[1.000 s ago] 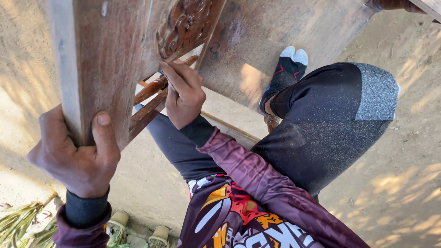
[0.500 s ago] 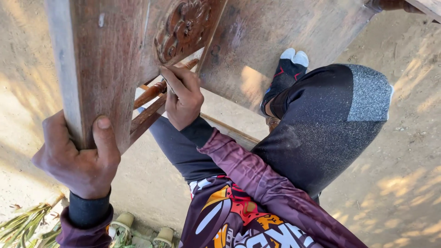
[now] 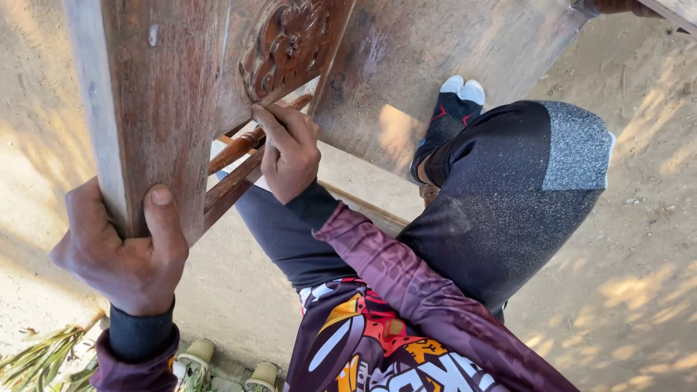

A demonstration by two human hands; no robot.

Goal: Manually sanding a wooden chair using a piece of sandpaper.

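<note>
The left hand (image 3: 120,250) has its grip closed around the edge of the wooden frame (image 3: 156,94), thumb on its face, holding it upright over the dusty legs. The right hand (image 3: 289,149) pinches something small, too hidden to name, against the lower edge of the carved flower panel (image 3: 284,43). Short, light strokes following the carving, with the frame held steady, would likely serve best.

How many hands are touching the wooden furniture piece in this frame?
2. The left hand grips the edge of the wooden board at lower left; the right hand presses its fingertips just below the carved flower. Any others would be out of view.
</note>
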